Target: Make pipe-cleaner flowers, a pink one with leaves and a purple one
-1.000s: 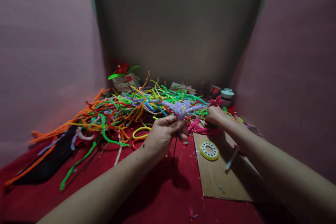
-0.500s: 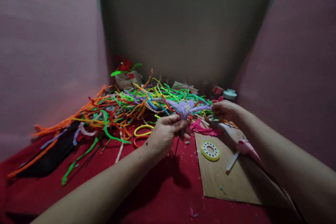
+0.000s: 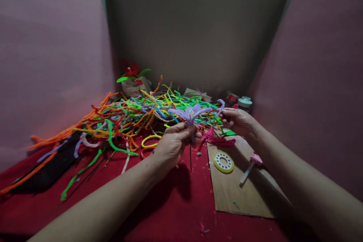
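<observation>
My left hand (image 3: 177,141) pinches the base of a purple fuzzy flower (image 3: 190,113) with a pale yellow centre, and a thin dark stem hangs below it. To the right, my right hand (image 3: 236,119) holds a curved purple piece (image 3: 220,106) between thumb and fingers, its tip pointing up. The piece stands apart from the flower. Behind both hands spreads a big tangle of coloured fuzzy stems (image 3: 141,111). Pink fuzzy pieces (image 3: 219,140) lie just below my right hand.
A cardboard sheet (image 3: 241,196) on the red cloth (image 3: 159,211) bears a yellow-rimmed roll (image 3: 224,162) and a pink glue gun (image 3: 256,159). Scissors with yellow and red handles (image 3: 149,143) lie left of my left hand. Behind are a red flower (image 3: 132,71) and a lidded jar (image 3: 244,101).
The purple piece in my right hand now stands upright and apart from the flower; before, it reached toward it. The flower and my left hand appear slightly further left, as the view has shifted.
</observation>
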`<action>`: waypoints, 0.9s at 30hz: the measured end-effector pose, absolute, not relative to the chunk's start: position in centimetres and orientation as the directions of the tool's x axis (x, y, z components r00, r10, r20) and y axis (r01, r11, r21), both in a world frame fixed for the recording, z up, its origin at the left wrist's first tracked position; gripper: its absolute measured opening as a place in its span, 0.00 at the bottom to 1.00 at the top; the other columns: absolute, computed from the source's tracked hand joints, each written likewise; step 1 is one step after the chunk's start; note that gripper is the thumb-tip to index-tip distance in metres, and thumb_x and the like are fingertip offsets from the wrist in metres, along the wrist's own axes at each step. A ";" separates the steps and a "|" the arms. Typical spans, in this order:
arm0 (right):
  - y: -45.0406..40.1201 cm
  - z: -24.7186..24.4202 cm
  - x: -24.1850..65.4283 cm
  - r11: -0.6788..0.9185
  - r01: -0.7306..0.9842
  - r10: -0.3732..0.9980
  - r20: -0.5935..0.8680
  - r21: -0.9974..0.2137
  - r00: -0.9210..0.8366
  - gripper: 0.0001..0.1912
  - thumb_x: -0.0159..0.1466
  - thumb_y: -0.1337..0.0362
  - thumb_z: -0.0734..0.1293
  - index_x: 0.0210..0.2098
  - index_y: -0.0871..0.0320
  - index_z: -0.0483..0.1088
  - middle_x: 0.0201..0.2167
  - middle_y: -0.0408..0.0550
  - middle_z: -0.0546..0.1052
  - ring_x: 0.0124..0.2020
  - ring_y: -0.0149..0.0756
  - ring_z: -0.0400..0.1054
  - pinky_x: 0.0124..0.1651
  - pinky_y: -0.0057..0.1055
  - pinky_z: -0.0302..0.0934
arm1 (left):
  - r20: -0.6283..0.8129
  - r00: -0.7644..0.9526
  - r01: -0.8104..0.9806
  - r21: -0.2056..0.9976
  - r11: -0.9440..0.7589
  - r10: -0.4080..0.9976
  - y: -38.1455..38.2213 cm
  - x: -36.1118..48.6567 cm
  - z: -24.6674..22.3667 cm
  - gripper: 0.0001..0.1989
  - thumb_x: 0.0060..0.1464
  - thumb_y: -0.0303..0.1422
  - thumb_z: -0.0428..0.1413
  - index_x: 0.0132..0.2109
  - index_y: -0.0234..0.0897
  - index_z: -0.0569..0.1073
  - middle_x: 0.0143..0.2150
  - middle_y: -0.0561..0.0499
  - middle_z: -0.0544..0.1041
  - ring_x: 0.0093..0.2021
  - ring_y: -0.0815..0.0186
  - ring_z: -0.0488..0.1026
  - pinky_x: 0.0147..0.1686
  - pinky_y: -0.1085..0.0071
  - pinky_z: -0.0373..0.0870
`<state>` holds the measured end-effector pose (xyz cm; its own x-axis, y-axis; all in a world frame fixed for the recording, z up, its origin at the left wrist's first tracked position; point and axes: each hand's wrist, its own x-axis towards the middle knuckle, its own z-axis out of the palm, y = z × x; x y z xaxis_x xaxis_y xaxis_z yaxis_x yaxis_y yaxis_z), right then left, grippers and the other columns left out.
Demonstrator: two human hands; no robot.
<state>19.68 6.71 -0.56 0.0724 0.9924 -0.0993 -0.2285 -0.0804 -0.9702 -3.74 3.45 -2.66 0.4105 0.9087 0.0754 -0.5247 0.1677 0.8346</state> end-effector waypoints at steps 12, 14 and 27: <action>-1.2 -2.6 10.2 0.186 -0.079 0.965 0.167 -0.979 0.200 0.13 0.52 0.58 0.72 0.19 0.60 0.71 0.15 0.39 0.65 0.17 0.25 0.50 0.21 0.27 0.44 | 0.128 0.468 -0.612 0.760 0.216 0.874 2.9 -3.1 -3.1 0.08 0.43 0.31 0.65 0.33 0.31 0.80 0.34 0.47 0.80 0.36 0.66 0.74 0.41 0.72 0.68; -1.6 -3.0 9.3 0.207 -0.082 0.954 0.182 -0.975 0.238 0.12 0.53 0.58 0.71 0.19 0.59 0.71 0.15 0.39 0.64 0.18 0.25 0.52 0.23 0.27 0.45 | 0.095 0.474 -0.618 0.745 0.253 0.876 2.8 -2.9 -3.3 0.08 0.42 0.30 0.66 0.32 0.31 0.80 0.32 0.48 0.79 0.34 0.68 0.74 0.38 0.74 0.68; -2.3 -3.9 8.3 0.123 -0.257 0.971 0.063 -0.959 0.232 0.07 0.49 0.65 0.71 0.21 0.59 0.68 0.15 0.38 0.66 0.16 0.26 0.56 0.21 0.26 0.50 | -0.012 0.431 -0.581 0.761 0.287 0.902 2.3 -2.6 -3.3 0.07 0.38 0.26 0.67 0.28 0.29 0.78 0.28 0.47 0.79 0.31 0.69 0.74 0.36 0.75 0.70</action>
<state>8.33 -2.28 -3.91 0.2319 0.9707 0.0627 -0.2570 0.1233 -0.9585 -2.56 2.31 -3.32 0.4311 0.9022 -0.0115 -0.5812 0.2874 0.7613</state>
